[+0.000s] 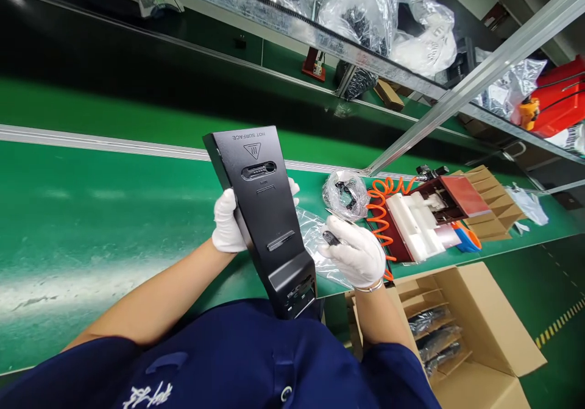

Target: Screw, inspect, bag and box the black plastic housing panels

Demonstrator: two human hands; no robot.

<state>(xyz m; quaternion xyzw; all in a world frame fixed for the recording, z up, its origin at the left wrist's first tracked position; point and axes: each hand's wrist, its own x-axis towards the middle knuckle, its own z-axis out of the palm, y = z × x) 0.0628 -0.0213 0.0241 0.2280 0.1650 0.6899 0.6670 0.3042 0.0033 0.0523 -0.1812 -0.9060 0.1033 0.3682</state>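
Observation:
A long black plastic panel (265, 214) marked "HOT SURFACE" stands upright in front of me, its lower end near my dark blue shirt. My left hand (227, 223), in a white glove, is wrapped round the panel's edge from behind. My right hand (355, 252), also gloved in white, is closed beside the panel and pinches a small black part (329, 238) between its fingertips. A clear plastic bag (315, 241) lies on the green bench under that hand.
A bag of small black parts (346, 192), an orange coiled hose (381, 211) and a red-and-white fixture (429, 214) lie on the green bench (91, 214) to the right. An open cardboard box (461, 323) with bagged parts stands below. A metal shelf (320, 34) holds plastic bags.

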